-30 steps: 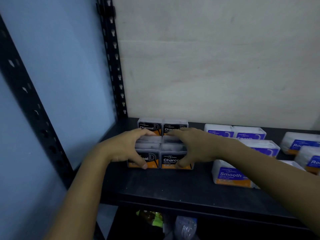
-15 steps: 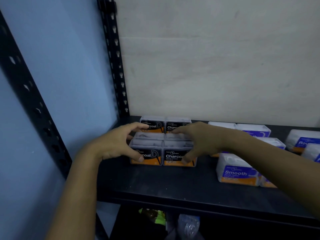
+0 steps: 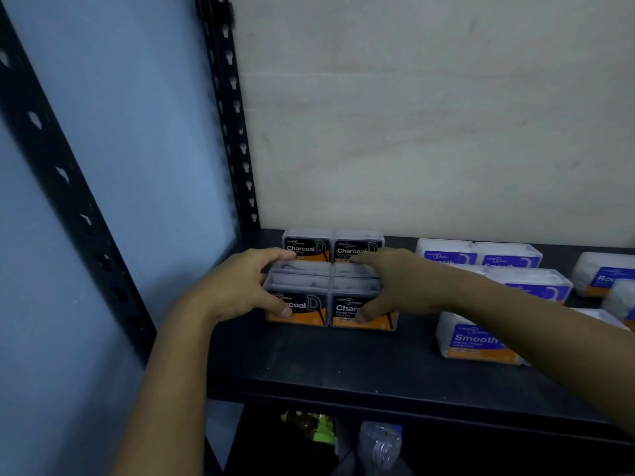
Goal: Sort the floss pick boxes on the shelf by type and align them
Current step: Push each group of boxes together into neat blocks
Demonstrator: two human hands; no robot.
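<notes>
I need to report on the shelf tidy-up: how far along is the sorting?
Done: four black-and-orange Charcoal boxes sit grouped at the shelf's left end. In hand: the left hand and right hand squeeze that block square. Left: the white-and-purple Smooth boxes lie staggered, and the Round-type boxes at the right edge look unaligned.

Both forearms are bare to the frame edge, with no sleeve showing. The left hand (image 3: 237,290) and right hand (image 3: 402,283) wear no gloves; the nails are short.
</notes>
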